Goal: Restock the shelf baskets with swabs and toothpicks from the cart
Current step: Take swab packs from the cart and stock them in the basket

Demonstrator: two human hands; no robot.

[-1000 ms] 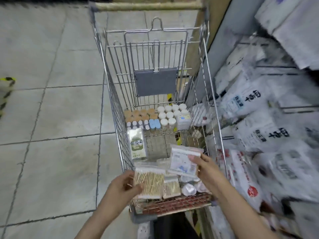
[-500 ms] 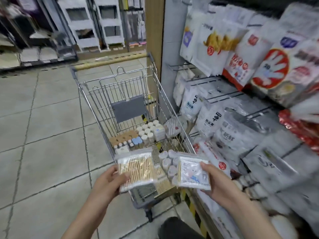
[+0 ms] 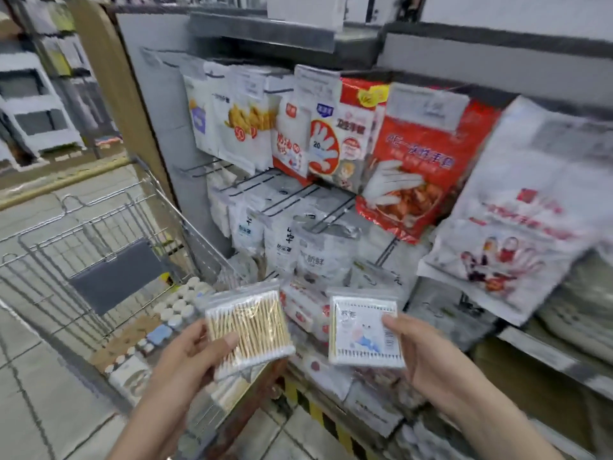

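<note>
My left hand [image 3: 195, 353] grips a clear bag of wooden-stick cotton swabs [image 3: 248, 323], thumb on its front. My right hand [image 3: 418, 353] holds a white swab pack with a blue cartoon print and barcode [image 3: 363, 330] by its right edge. Both packs are raised side by side in front of the shelf. The wire cart [image 3: 109, 247] stands at the lower left, with several small white-capped jars [image 3: 180, 303] and other small packs in its basket.
Hanging bags of disposable gloves [image 3: 424, 161] and white packs [image 3: 278, 240] fill the shelf pegs ahead and right. Lower shelves hold more blurred packets. A yellow-black striped kick strip [image 3: 315, 413] runs along the shelf base. Tiled floor lies to the left.
Both hands lifted the two swab packs out of the cart and up toward the shelf. The view swung up and right from the cart to the shelving.
</note>
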